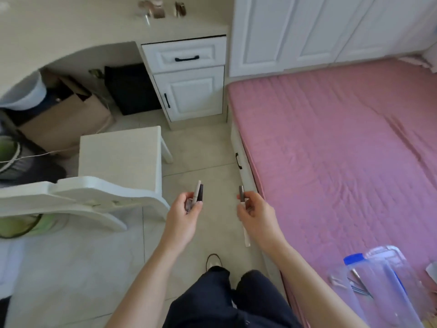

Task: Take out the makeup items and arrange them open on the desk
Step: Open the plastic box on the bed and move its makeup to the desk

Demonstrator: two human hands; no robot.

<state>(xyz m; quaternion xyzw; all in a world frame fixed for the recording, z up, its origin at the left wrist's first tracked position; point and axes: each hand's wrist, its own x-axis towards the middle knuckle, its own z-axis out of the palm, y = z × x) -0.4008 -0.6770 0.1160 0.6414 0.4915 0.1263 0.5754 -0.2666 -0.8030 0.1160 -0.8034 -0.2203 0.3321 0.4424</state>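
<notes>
My left hand (186, 215) grips a bundle of makeup items: a pale slim pen (196, 192) and a dark flat case (200, 192) stick up from the fingers. My right hand (254, 213) pinches a short dark grey tube (241, 193) held upright. Both hands hover over the tiled floor between the chair and the bed. The cream desk (94, 29) lies at the top left, with a few small blurred items (155, 9) at its back edge. A clear plastic pouch (383, 280) with a blue zipper lies on the bed at the lower right, tools visible inside.
A white chair (118, 159) stands to my left, in front of the desk. White drawers (186, 79) sit under the desk's right end. The pink bed (331, 143) fills the right side. Boxes and bags crowd the space under the desk.
</notes>
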